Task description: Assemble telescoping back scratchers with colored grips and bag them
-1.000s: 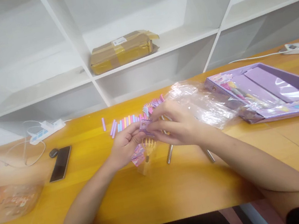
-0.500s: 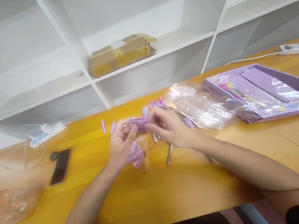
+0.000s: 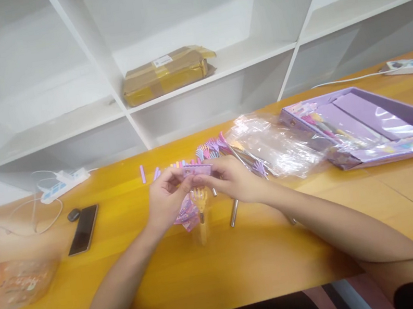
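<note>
Right over the middle of the tabletop (image 3: 248, 263), I've got a small purple card (image 3: 197, 169) pinched in my fingers, left hand (image 3: 167, 198) clamped on one end and right hand (image 3: 236, 180) on the other. Just below it there's a clear packet (image 3: 203, 231) with a yellow hand-shaped piece (image 3: 199, 199) inside. Crumpled purple wrappers (image 3: 186, 216) lie by my left hand, a metal tube (image 3: 234, 213) near my right. Phone's (image 3: 83, 229) well off to the left.
</note>
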### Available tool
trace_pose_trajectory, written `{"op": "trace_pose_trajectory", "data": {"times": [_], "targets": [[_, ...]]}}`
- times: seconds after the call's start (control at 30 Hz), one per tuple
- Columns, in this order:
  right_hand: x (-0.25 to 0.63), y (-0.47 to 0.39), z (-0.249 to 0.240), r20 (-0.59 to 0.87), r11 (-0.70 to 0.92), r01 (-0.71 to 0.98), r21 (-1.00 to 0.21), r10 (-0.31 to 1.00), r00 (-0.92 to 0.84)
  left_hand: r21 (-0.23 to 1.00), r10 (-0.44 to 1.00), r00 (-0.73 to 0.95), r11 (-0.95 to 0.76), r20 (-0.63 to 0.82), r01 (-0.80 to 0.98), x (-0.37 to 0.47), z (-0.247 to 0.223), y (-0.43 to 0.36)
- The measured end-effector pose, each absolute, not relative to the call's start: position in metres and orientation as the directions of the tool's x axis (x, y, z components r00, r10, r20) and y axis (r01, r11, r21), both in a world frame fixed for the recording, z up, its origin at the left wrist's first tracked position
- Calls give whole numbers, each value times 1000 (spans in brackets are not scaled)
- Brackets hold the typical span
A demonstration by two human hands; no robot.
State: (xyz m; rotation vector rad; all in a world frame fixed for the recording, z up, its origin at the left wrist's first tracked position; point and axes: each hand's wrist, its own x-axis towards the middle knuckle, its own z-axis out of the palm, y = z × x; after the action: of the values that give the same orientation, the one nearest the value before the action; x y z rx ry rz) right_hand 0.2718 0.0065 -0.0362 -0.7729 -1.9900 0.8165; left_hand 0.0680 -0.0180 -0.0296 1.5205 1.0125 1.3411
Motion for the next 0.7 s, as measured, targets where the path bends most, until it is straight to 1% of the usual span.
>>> {"op": "trace_pose_trajectory", "data": {"times": [0.2, 0.33, 0.47, 0.57, 0.7], "targets": [[274, 11, -35, 463, 596, 182, -782, 752, -470, 939, 939, 95, -337, 329, 76, 67, -30, -16], [278, 13, -32, 483, 628, 172, -759, 720, -498, 918, 917, 158, -384, 367, 96, 59, -32, -11], [282, 15, -28, 508, 680, 192, -707, 678, -531, 903, 895, 251, -409, 369, 132, 45, -30, -3], [285, 15, -25, 528, 725, 212, -656, 641, -558, 895, 888, 284, -415, 361, 160, 35, -29, 1], [292, 15, -19, 495, 739, 228, -634, 615, -614, 897, 897, 300, -392, 324, 204, 29, -29, 2]]}}
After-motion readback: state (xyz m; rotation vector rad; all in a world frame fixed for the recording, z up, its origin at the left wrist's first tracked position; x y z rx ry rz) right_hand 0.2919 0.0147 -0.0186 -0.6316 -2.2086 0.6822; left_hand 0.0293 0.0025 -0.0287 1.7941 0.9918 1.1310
